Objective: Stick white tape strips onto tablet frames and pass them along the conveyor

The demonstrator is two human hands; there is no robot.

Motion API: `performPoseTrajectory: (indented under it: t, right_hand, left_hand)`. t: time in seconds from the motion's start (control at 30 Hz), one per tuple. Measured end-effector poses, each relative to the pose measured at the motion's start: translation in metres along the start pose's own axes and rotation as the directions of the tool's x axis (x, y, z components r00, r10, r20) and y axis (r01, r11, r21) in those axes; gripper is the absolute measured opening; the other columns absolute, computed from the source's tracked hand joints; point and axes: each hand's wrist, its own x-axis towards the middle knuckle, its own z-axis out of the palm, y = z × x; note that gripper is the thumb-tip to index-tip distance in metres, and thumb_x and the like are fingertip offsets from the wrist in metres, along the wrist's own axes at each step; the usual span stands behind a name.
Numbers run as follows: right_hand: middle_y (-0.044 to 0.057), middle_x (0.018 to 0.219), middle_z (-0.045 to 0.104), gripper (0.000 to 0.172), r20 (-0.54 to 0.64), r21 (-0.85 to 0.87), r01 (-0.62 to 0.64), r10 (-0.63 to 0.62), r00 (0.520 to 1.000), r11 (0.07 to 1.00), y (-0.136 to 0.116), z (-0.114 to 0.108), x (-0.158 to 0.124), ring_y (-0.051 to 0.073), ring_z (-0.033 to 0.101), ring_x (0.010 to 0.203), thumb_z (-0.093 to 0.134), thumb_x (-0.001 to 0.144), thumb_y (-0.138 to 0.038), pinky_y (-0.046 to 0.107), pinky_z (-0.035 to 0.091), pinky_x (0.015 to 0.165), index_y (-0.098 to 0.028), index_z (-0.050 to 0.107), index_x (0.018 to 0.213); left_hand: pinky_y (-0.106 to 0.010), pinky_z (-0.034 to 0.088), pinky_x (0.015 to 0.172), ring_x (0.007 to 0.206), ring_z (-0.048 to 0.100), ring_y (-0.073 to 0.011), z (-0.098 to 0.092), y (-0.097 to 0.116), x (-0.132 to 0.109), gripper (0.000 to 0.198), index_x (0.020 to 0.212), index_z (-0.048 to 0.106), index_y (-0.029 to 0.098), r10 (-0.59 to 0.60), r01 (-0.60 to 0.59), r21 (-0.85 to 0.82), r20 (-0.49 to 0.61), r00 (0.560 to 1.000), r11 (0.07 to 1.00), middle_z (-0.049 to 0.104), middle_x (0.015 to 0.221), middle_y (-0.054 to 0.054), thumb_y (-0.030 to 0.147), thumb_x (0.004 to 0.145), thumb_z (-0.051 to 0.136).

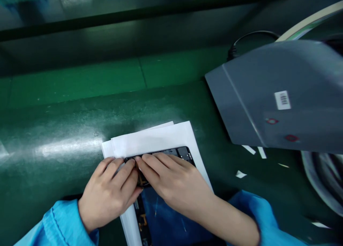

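Note:
A dark phone frame with small parts inside [183,153] lies on white paper sheets [158,139] on the green bench. My left hand [109,192] rests on the frame's left end, fingers curled and pressing down near its top edge. My right hand [174,181] lies across the frame's middle, fingers stretched leftward and pressed together on the top edge beside the left fingertips. Most of the frame is hidden under both hands. A blue film or sheet [166,217] covers the frame's near part. Both sleeves are light blue.
A grey metal housing with a barcode label [281,99] stands at the right, with a black cable [241,42] behind it. Small white paper scraps [241,174] lie beneath it. A coiled hose [324,178] sits at the far right. The green mat [66,139] stretches to the left.

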Motion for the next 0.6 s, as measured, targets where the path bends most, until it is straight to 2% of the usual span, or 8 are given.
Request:
performPoseTrajectory:
  t: [0.1,0.2,0.27,0.37,0.5,0.6]
  right_hand:
    - [0.010,0.093,0.067,0.029,0.037,-0.007,-0.002,0.002,0.999,1.000,-0.004,-0.002,-0.001,0.020,0.057,0.078,0.048,0.085,-0.008,0.033,0.048,0.062,-0.005,0.068,0.106]
    - [0.011,0.105,0.068,0.034,0.050,-0.040,-0.035,0.037,0.998,0.999,-0.011,-0.001,-0.008,0.024,0.057,0.089,0.051,0.086,-0.012,0.037,0.050,0.073,-0.003,0.065,0.116]
    - [0.010,0.115,0.066,0.035,0.053,-0.031,-0.070,0.072,0.996,0.997,-0.016,0.000,-0.017,0.026,0.056,0.098,0.051,0.090,-0.017,0.041,0.048,0.084,-0.006,0.063,0.121]
    - [0.007,0.123,0.064,0.031,0.037,0.071,-0.121,0.119,0.992,0.990,-0.021,0.000,-0.034,0.025,0.053,0.108,0.048,0.095,-0.026,0.043,0.043,0.097,-0.014,0.064,0.120]
    - [0.003,0.118,0.067,0.025,-0.049,0.227,-0.177,0.193,0.980,0.958,-0.019,-0.008,-0.062,0.021,0.055,0.111,0.050,0.095,-0.031,0.041,0.041,0.104,-0.019,0.067,0.110]
    - [0.004,0.110,0.070,0.021,-0.161,0.242,-0.241,0.284,0.945,0.940,-0.009,-0.017,-0.082,0.019,0.058,0.107,0.053,0.093,-0.028,0.039,0.044,0.103,-0.018,0.067,0.105]
  left_hand:
    - [-0.041,0.049,0.089,0.099,0.062,-0.0240,-0.001,0.000,0.000,0.026,0.101,0.068,0.013,-0.001,0.001,0.000,-0.010,1.000,1.000,0.071,0.108,-0.007,0.028,0.096,0.048]
    - [-0.041,0.048,0.090,0.100,0.061,-0.0243,-0.001,-0.001,0.000,0.025,0.104,0.067,0.012,-0.004,0.004,0.007,-0.005,1.000,1.000,0.071,0.107,-0.008,0.028,0.095,0.050]
    - [-0.040,0.047,0.090,0.101,0.060,-0.0245,-0.001,-0.002,0.000,0.026,0.108,0.066,0.011,0.002,-0.002,0.018,0.009,1.000,1.000,0.071,0.108,-0.008,0.028,0.095,0.050]
    - [-0.040,0.045,0.091,0.102,0.059,-0.0249,-0.001,-0.004,0.001,0.030,0.116,0.064,0.013,0.026,-0.028,0.045,0.046,0.999,0.999,0.069,0.113,-0.008,0.028,0.096,0.048]
    - [-0.042,0.044,0.089,0.102,0.057,-0.0273,0.001,-0.012,-0.003,0.035,0.123,0.061,0.014,0.062,-0.068,0.094,0.066,0.996,0.993,0.067,0.116,-0.009,0.028,0.097,0.043]
    - [-0.045,0.044,0.088,0.103,0.058,-0.0301,0.013,-0.032,-0.014,0.043,0.133,0.055,0.019,0.160,-0.168,0.146,0.067,0.985,0.975,0.062,0.129,-0.008,0.034,0.095,0.044]
